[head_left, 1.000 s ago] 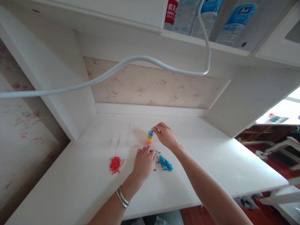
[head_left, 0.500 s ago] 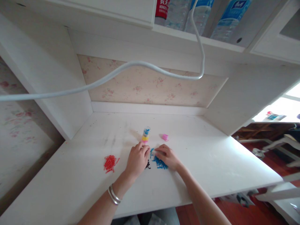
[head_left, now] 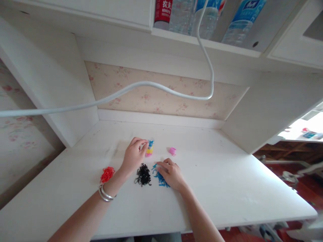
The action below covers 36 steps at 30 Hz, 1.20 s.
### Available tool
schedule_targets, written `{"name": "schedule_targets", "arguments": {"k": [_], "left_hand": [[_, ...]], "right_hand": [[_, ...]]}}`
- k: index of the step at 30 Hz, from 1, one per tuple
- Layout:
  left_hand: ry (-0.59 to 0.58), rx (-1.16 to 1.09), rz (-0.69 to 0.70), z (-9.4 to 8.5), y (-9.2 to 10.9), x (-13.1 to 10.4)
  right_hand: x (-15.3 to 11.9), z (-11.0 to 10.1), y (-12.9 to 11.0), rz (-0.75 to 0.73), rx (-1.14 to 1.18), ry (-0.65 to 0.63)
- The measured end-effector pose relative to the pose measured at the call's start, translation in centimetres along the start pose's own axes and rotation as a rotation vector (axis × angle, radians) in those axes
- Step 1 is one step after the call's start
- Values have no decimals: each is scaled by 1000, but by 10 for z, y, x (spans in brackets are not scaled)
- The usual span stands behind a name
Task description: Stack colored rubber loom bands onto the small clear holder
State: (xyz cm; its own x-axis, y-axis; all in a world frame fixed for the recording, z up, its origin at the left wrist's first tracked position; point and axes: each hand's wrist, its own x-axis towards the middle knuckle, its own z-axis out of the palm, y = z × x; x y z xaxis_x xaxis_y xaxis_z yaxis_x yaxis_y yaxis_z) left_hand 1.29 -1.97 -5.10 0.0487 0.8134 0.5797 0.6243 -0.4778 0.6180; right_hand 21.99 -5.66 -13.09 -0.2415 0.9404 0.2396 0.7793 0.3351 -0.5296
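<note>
A small clear bottle (head_left: 149, 148) stands upright on the table, with pink, yellow and blue layers inside. My left hand (head_left: 134, 153) is at its mouth, thumb and fingertips pinched together; whatever they hold is too small to make out. My right hand (head_left: 172, 174) rests over a pile of small blue rubber bands (head_left: 162, 179), its thumb and forefinger closed on bands at the pile's left edge. Between the hands lies a pile of black rubber bands (head_left: 143, 174). Red rubber bands (head_left: 107, 173) are heaped beside my left wrist, partly hidden by it.
A small pink cap-like piece (head_left: 172, 151) lies right of the bottle on the white table (head_left: 227, 188). A white cable (head_left: 151, 84) hangs across the view. Water bottles (head_left: 239, 23) stand on the shelf overhead.
My left hand has moved from in front of the bottle up to its mouth, uncovering the black pile. My right hand stays at the blue pile. The view has shifted slightly.
</note>
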Motion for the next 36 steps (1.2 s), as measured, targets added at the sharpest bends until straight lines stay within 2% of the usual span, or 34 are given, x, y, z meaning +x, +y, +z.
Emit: {"name": "schedule_targets", "arguments": {"k": [5, 11, 15, 19, 22, 26, 30, 36], "left_hand": [[-4, 87, 8, 7, -3, 19], [-67, 142, 33, 10, -10, 21], [-41, 101, 33, 3, -12, 15], [-11, 71, 31, -4, -9, -7], [-87, 82, 84, 0, -3, -32], [-286, 143, 140, 16, 6, -54], [-405, 244, 113, 27, 10, -56], [-486, 325, 107, 27, 6, -61]], "right_hand": [[0, -2, 1, 4, 1, 2], [1, 0, 1, 3, -14, 0], [2, -1, -2, 27, -67, -30], [3, -2, -6, 52, -77, -53], [4, -2, -8, 77, -94, -66], [6, -1, -10, 77, -115, -73], [6, 0, -7, 78, -33, -45], [7, 5, 3, 100, 160, 44]]}}
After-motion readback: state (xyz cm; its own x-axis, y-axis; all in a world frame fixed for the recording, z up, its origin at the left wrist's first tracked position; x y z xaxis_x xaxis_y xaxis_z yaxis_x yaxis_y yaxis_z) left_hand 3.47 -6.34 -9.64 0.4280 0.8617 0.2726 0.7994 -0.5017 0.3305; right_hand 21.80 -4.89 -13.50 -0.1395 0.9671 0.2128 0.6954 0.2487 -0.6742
